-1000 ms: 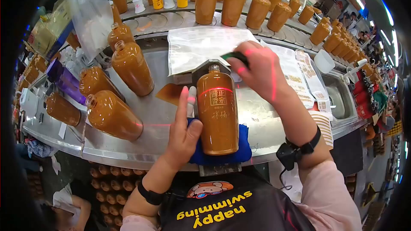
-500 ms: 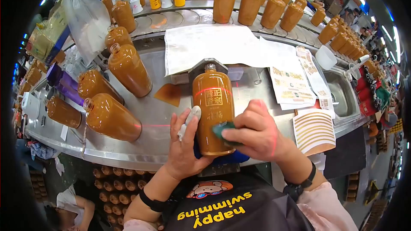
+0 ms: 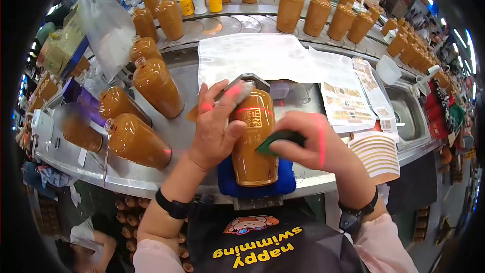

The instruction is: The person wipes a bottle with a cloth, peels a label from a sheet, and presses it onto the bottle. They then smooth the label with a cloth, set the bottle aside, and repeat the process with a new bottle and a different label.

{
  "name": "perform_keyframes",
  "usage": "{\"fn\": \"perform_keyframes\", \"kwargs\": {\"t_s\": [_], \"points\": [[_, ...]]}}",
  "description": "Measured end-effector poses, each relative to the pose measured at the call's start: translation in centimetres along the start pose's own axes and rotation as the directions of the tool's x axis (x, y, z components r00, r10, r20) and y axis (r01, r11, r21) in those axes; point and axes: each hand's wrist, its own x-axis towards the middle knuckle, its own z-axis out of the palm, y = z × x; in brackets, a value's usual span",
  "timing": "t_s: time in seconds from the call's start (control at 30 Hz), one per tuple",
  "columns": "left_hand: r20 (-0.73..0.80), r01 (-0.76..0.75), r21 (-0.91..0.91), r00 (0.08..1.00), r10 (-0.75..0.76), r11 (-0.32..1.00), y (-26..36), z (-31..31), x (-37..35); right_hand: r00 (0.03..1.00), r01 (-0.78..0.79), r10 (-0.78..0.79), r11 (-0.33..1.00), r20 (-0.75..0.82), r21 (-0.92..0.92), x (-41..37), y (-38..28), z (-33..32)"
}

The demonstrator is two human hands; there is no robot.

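A glossy brown bottle [image 3: 255, 159] with gold characters lies in front of me, neck away from me, on a blue cloth [image 3: 287, 177]. My left hand [image 3: 216, 124] is at its upper left side, the thumb near the lettering and white coverings on some fingertips. Whether those fingers grip anything is unclear. In my right hand [image 3: 310, 139] is a dark green pad [image 3: 283, 140], pinched with its tip at the bottle's right side, beside the lower gold characters. Red laser lines cross the bottle and both hands.
Several brown bottles [image 3: 139, 140] stand at the left, and more [image 3: 290, 12] on the conveyor behind. White sheets [image 3: 252, 58] and decal sheets [image 3: 346, 103] lie beyond the bottle and to the right. A sink [image 3: 404, 116] is at the right. Other people work farther off.
My left hand has moved up along the bottle towards its neck. My right hand has shifted slightly right with the green pad. Bottles on the conveyor have moved right.
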Motion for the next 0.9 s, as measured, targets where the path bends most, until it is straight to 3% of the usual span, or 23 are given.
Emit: {"fn": "perform_keyframes", "kwargs": {"t_s": [0.03, 0.1, 0.13, 0.17, 0.23, 0.27, 0.3, 0.33, 0.37, 0.4, 0.43, 0.47, 0.5, 0.53, 0.57, 0.6, 0.63, 0.67, 0.7, 0.73, 0.77, 0.83, 0.9], "points": [[-0.058, 0.132, -0.137, 0.988, -0.141, 0.982, -0.2, 0.7, -1.0, 0.987, 0.115, -0.111, 0.993, 0.114, -0.026, 1.6, -0.2, 0.2], [-0.109, 0.346, -0.418, 0.899, -0.425, 0.84, 0.4, 1.7, -3.9, 0.981, 0.136, -0.095, 0.958, 0.168, -0.254, 5.4, 0.4, 1.2], [-0.076, 0.402, -0.403, 0.88, -0.468, 0.822, 0.8, 1.4, -5.0, 0.978, 0.147, -0.081, 0.92, 0.192, -0.363, 7.3, 0.7, 1.6], [-0.058, 0.438, -0.412, 0.863, -0.503, 0.799, 1.5, 1.5, -6.3, 0.995, 0.1, -0.072, 0.808, 0.072, -0.58, 9.2, 0.7, 1.5], [-0.041, 0.493, -0.425, 0.828, -0.56, 0.759, 2.0, 1.9, -7.8, 0.976, 0.216, -0.169, 0.759, 0.134, -0.614, 9.8, -1.3, 1.1], [-0.092, 0.496, -0.367, 0.823, -0.561, 0.787, 1.8, 1.9, -8.1, 0.946, 0.277, -0.151, 0.838, 0.288, -0.47, 9.4, -2.3, 1.3], [-0.052, 0.513, -0.447, 0.803, -0.594, 0.733, 2.1, 1.5, -7.6, 0.887, 0.305, -0.15, 0.901, 0.437, -0.309, 8.8, -2.9, 1.4], [-0.007, 0.529, -0.521, 0.782, -0.624, 0.67, 2.5, 0.8, -6.5, 0.905, 0.25, -0.08, 0.894, 0.417, -0.373, 8.6, -2.3, 1.7], [0.037, 0.542, -0.588, 0.76, -0.649, 0.601, 2.5, 0.4, -5.5, 0.976, 0.103, 0.009, 0.865, 0.219, -0.491, 8.9, -1.2, 1.7], [0.057, 0.54, -0.627, 0.751, -0.657, 0.562, 1.3, 1.0, -5.2, 0.977, 0.154, -0.207, 0.857, -0.055, -0.491, 9.2, 1.7, 1.3], [0.16, 0.548, -0.724, 0.725, -0.67, 0.42, 0.3, 1.6, -4.3, 0.889, 0.209, -0.438, 0.649, -0.134, -0.732, 8.5, 1.2, -0.1], [0.253, 0.542, -0.798, 0.698, -0.67, 0.264, -0.5, 2.0, -3.4, 0.866, 0.268, -0.487, 0.64, -0.111, -0.72, 7.3, 1.0, -0.1], [0.292, 0.521, -0.832, 0.704, -0.647, 0.191, 0.3, 1.8, -1.7, 0.924, 0.323, -0.381, 0.732, 0.033, -0.6, 4.9, 0.9, 0.2], [0.307, 0.52, -0.843, 0.679, -0.666, 0.141, -0.8, 2.7, -1.0, 0.924, 0.373, -0.378, 0.853, 0.062, -0.364, 3.0, -0.2, 0.9], [0.48, 0.544, -0.832, 0.611, -0.629, -0.106, -0.6, 2.4, 1.1, 0.933, 0.359, -0.348, 0.899, 0.089, -0.25, 1.0, -1.2, 0.7], [0.529, 0.503, -0.842, 0.694, -0.489, -0.197, -2.3, 4.0, 1.6, 0.971, 0.207, -0.185, 0.966, 0.149, -0.154, -0.8, -2.0, -0.1], [0.644, 0.593, -0.759, 0.618, -0.452, -0.271, -2.4, 3.8, 2.7, 0.99, 0.129, -0.126, 0.989, 0.057, -0.068, -2.0, -1.9, -0.1], [0.662, 0.562, -0.75, 0.629, -0.407, -0.35, -2.1, 1.9, 2.0, 0.992, 0.108, -0.105, 0.993, 0.067, -0.041, -1.3, -2.8, 0.6], [0.639, 0.599, -0.761, 0.63, -0.44, -0.248, -2.5, 4.6, 3.9, 0.987, 0.031, -0.036, 0.999, -0.155, -0.036, -4.2, 0.1, -0.4], [0.721, 0.682, -0.683, 0.576, -0.384, -0.261, -3.3, 5.0, 4.2, 0.976, -0.093, 0.09, 0.996, -0.198, -0.005, -5.1, 0.3, -0.9], [0.766, 0.724, -0.635, 0.543, -0.345, -0.27, -3.8, 5.6, 4.5, 0.973, -0.086, 0.094, 0.995, -0.21, 0.048, -5.6, 0.6, -1.3], [0.73, 0.731, -0.654, 0.542, -0.417, -0.195, -3.0, 4.8, 4.5, 0.95, -0.048, 0.074, 0.995, -0.304, 0.091, -6.5, 1.0, -1.4], [0.707, 0.697, -0.678, 0.53, -0.468, -0.235, -1.8, 3.3, 3.7, 0.943, -0.032, 0.09, 0.983, -0.321, 0.181, -6.7, 1.1, -1.8]]}}
